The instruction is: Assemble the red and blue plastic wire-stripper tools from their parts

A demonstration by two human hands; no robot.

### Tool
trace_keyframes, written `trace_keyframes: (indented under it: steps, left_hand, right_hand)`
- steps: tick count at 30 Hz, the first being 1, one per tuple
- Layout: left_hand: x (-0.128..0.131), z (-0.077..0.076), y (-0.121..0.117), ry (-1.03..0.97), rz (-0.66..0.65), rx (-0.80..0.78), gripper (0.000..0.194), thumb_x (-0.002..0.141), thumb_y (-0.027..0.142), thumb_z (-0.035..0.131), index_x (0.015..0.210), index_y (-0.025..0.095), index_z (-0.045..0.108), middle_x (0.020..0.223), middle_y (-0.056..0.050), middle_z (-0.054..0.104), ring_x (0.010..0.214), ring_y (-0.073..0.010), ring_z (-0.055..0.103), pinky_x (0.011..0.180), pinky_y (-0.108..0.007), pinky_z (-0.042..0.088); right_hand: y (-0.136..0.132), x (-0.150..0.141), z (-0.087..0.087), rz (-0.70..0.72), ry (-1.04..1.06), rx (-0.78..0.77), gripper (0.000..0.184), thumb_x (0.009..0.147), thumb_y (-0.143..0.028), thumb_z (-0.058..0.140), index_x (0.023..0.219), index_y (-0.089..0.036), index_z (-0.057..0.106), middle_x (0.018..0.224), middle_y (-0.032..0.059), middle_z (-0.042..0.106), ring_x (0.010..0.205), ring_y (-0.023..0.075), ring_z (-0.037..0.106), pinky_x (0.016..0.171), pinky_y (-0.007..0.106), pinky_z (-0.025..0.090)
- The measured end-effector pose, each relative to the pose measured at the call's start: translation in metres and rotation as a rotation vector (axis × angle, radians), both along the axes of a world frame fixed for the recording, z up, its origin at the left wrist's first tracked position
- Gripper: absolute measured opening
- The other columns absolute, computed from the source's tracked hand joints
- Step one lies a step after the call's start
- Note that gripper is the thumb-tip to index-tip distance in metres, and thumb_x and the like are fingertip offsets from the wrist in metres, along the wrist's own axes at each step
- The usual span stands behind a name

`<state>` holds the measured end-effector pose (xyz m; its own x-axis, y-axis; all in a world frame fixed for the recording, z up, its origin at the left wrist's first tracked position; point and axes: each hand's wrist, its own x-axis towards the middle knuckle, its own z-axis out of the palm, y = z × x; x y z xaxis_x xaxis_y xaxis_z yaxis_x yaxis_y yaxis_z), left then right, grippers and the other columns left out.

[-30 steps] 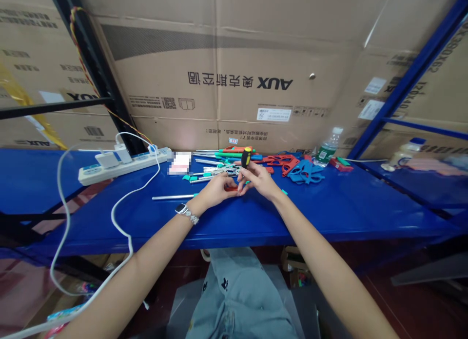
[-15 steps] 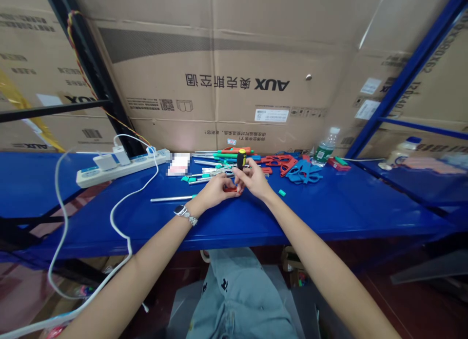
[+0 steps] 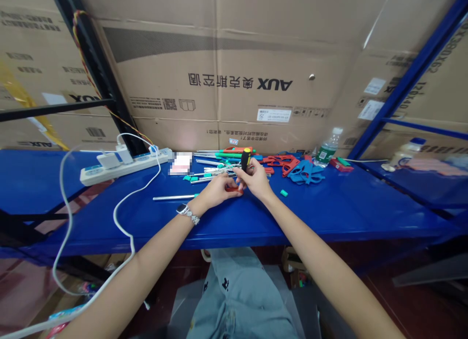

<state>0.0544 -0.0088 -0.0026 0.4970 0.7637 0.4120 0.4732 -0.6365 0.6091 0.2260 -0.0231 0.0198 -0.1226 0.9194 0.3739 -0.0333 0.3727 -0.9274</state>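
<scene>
My right hand (image 3: 256, 179) grips a screwdriver with a black and yellow handle (image 3: 246, 158), held upright with its tip pointing down. My left hand (image 3: 215, 190), with a watch on its wrist, pinches a small red part (image 3: 231, 188) on the blue shelf (image 3: 329, 207), right under the screwdriver. The two hands touch over that part. Just behind them lie several metal rods with teal and red ends (image 3: 212, 173).
A white power strip (image 3: 124, 166) with plugs and a trailing white cable (image 3: 120, 217) sits at the left. Red and blue plastic pieces (image 3: 296, 167), a water bottle (image 3: 326, 149) and a small teal bit (image 3: 283, 193) lie to the right. Cardboard boxes stand behind.
My right hand with the screwdriver has come down and nearer to the left hand on the red part. The left hand has hardly moved.
</scene>
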Motion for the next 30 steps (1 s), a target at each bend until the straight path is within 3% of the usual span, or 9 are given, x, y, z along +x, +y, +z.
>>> trace_keyframes:
  steps: [5, 8, 12, 16, 19, 22, 27, 30]
  left_hand:
    - [0.0, 0.002, -0.001, 0.021, -0.004, 0.006, 0.022, 0.079, 0.035, 0.084, 0.076, 0.018, 0.071, 0.085, -0.003, 0.062, 0.074, -0.0182, 0.058, 0.072, -0.033, 0.048]
    - [0.001, 0.002, -0.001, 0.018, 0.0, 0.007, 0.024, 0.08, 0.038, 0.083, 0.075, 0.018, 0.07, 0.085, -0.004, 0.063, 0.076, -0.0194, 0.06, 0.071, -0.033, 0.048]
    - [0.001, 0.002, -0.001, 0.029, 0.007, 0.019, 0.024, 0.08, 0.039, 0.082, 0.076, 0.018, 0.071, 0.085, -0.004, 0.064, 0.077, -0.0198, 0.061, 0.07, -0.032, 0.049]
    - [0.0, 0.001, -0.001, 0.026, 0.006, 0.021, 0.023, 0.079, 0.037, 0.083, 0.076, 0.018, 0.071, 0.086, -0.004, 0.064, 0.075, -0.0187, 0.06, 0.07, -0.032, 0.049]
    - [0.0, 0.002, -0.001, 0.025, 0.008, 0.018, 0.022, 0.08, 0.037, 0.083, 0.078, 0.018, 0.072, 0.085, -0.004, 0.062, 0.075, -0.0183, 0.06, 0.069, -0.032, 0.049]
    - [0.001, 0.002, -0.001, 0.031, 0.008, 0.025, 0.023, 0.079, 0.037, 0.084, 0.077, 0.018, 0.072, 0.084, -0.004, 0.062, 0.074, -0.018, 0.059, 0.069, -0.032, 0.048]
    - [0.002, 0.001, 0.0, 0.045, 0.012, 0.032, 0.023, 0.079, 0.037, 0.085, 0.077, 0.018, 0.072, 0.082, -0.004, 0.064, 0.075, -0.0192, 0.06, 0.07, -0.032, 0.049]
    - [0.002, 0.001, 0.0, 0.041, 0.012, 0.034, 0.022, 0.078, 0.037, 0.085, 0.076, 0.018, 0.073, 0.085, -0.004, 0.064, 0.076, -0.0196, 0.06, 0.071, -0.033, 0.05]
  right_hand:
    - [-0.004, 0.009, 0.007, 0.137, -0.026, 0.0, 0.052, 0.077, -0.07, 0.069, 0.096, -0.023, 0.057, 0.08, -0.0006, 0.067, 0.051, 0.0133, 0.062, 0.038, 0.024, 0.045]
    - [-0.003, 0.009, 0.007, 0.075, -0.04, 0.027, 0.051, 0.073, -0.067, 0.074, 0.086, -0.023, 0.055, 0.085, 0.0011, 0.068, 0.053, 0.0141, 0.065, 0.035, 0.023, 0.04]
    - [0.0, 0.002, 0.004, -0.047, -0.01, 0.072, 0.056, 0.068, -0.063, 0.082, 0.081, -0.025, 0.043, 0.075, -0.0034, 0.066, 0.045, 0.0135, 0.06, 0.039, 0.026, 0.045]
    - [-0.001, 0.001, 0.002, -0.071, -0.014, 0.046, 0.055, 0.072, -0.065, 0.078, 0.087, -0.027, 0.042, 0.061, -0.0069, 0.061, 0.041, 0.014, 0.056, 0.04, 0.027, 0.046]
    - [-0.003, 0.008, 0.004, 0.017, -0.022, 0.032, 0.052, 0.077, -0.069, 0.072, 0.097, -0.026, 0.051, 0.063, -0.0062, 0.061, 0.044, 0.0127, 0.056, 0.038, 0.025, 0.043]
    - [-0.003, 0.015, 0.007, 0.087, -0.051, 0.013, 0.054, 0.077, -0.072, 0.069, 0.093, -0.022, 0.06, 0.075, -0.0009, 0.066, 0.05, 0.0131, 0.06, 0.036, 0.023, 0.041]
    - [0.004, 0.009, 0.004, -0.05, -0.048, 0.119, 0.048, 0.073, -0.063, 0.079, 0.073, -0.021, 0.055, 0.068, -0.0029, 0.061, 0.044, 0.0115, 0.055, 0.04, 0.026, 0.042]
    - [0.007, -0.002, 0.002, -0.115, -0.008, 0.135, 0.049, 0.07, -0.056, 0.084, 0.072, -0.024, 0.047, 0.067, -0.0049, 0.059, 0.04, 0.0107, 0.052, 0.038, 0.027, 0.041]
